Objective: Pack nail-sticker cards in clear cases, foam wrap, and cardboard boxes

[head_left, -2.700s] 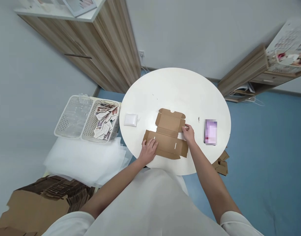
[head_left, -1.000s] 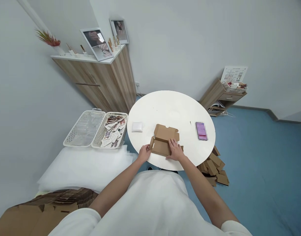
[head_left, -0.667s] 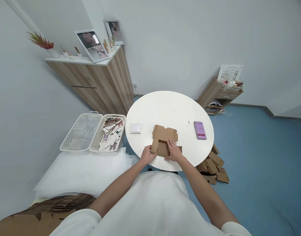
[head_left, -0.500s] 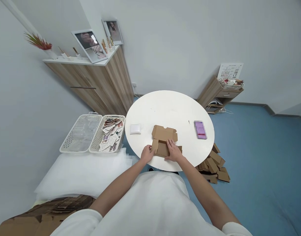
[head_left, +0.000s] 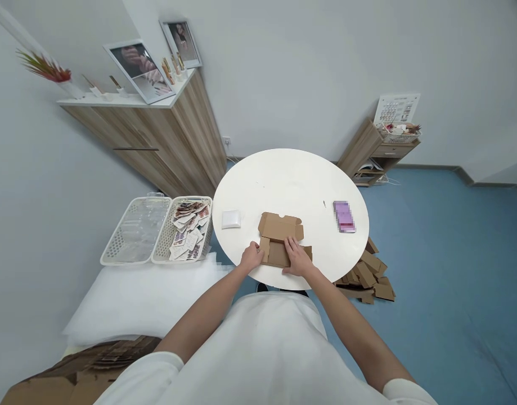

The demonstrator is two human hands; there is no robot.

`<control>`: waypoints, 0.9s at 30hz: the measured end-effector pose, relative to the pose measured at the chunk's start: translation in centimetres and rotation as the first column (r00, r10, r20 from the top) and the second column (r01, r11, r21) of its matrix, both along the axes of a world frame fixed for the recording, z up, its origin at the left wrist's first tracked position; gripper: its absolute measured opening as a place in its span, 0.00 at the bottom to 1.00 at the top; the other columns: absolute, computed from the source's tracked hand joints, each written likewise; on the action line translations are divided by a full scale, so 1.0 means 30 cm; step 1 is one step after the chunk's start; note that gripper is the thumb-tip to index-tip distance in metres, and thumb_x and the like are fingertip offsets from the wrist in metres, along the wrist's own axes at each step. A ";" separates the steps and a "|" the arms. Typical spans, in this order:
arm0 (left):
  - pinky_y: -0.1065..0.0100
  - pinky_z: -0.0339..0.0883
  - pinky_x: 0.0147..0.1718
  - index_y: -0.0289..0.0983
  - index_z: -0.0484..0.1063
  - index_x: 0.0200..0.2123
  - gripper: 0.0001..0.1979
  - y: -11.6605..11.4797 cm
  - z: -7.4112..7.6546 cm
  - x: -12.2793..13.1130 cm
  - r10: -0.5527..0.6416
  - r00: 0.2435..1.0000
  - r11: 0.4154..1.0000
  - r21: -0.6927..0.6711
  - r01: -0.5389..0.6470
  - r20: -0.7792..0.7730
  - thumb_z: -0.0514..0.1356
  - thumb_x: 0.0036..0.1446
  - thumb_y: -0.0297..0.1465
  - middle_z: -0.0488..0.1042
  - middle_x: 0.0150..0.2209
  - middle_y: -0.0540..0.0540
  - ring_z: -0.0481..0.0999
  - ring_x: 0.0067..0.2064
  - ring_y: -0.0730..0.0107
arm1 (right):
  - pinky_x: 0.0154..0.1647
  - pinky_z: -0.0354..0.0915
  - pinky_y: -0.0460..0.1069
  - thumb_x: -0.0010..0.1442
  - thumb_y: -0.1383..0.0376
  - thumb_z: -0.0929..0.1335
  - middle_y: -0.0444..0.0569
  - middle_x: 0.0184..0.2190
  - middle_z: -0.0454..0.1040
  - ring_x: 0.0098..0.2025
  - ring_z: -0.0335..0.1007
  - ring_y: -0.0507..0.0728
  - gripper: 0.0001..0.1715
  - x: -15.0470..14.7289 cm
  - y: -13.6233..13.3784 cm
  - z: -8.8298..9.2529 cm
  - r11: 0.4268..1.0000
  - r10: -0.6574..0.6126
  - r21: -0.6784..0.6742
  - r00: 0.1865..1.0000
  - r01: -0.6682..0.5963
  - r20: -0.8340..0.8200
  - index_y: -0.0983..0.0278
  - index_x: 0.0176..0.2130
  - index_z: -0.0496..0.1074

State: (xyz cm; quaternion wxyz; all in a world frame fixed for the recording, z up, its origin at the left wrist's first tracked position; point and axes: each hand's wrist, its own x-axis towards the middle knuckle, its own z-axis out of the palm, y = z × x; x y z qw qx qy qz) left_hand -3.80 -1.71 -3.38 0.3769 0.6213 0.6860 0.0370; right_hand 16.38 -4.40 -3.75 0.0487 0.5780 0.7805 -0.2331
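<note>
Folding step, L end in progress

L grip grasping L end of cardboard box, L flap turned in; R grip released, laid flat over box's R part. Box on bench, near edge; lid panel open, far side. Step: prob. folding ends, R flap not yet up. Next move likely calls for base pinned, L flap pressed snug. White packet to L; purple item to R, pixelated.
</note>
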 end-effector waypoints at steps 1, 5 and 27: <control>0.68 0.58 0.31 0.36 0.59 0.38 0.09 0.003 -0.001 -0.002 -0.006 1.000 1.000 0.000 0.006 0.000 0.49 0.53 0.32 0.71 0.36 0.42 0.71 0.38 0.62 | 0.59 0.40 0.56 0.36 0.49 0.71 0.57 0.63 0.33 0.63 0.22 0.64 0.69 -0.001 -0.002 -0.001 1.000 0.000 0.002 1.000 0.000 0.000 0.69 0.61 0.30; 0.68 0.58 0.29 0.36 0.57 0.38 0.09 0.012 -0.008 -0.014 -0.069 0.997 0.997 0.024 0.070 -0.019 0.48 0.52 0.30 0.71 0.34 0.43 0.71 0.36 0.62 | 0.59 0.40 0.56 0.36 0.50 0.71 0.57 0.63 0.30 0.63 0.21 0.64 0.69 -0.001 -0.014 0.003 1.000 0.004 0.002 1.000 -0.004 0.004 0.69 0.61 0.28; 0.63 0.57 0.46 0.40 0.43 0.59 0.56 -0.019 0.028 -0.051 -0.343 0.930 0.927 0.208 0.312 0.135 0.68 0.28 0.42 0.62 0.52 0.40 0.63 0.52 0.53 | 0.59 0.39 0.57 0.38 0.54 0.71 0.56 0.63 0.30 0.63 0.21 0.63 0.66 0.003 -0.017 0.019 0.998 0.060 -0.008 0.998 -0.060 0.019 0.67 0.61 0.28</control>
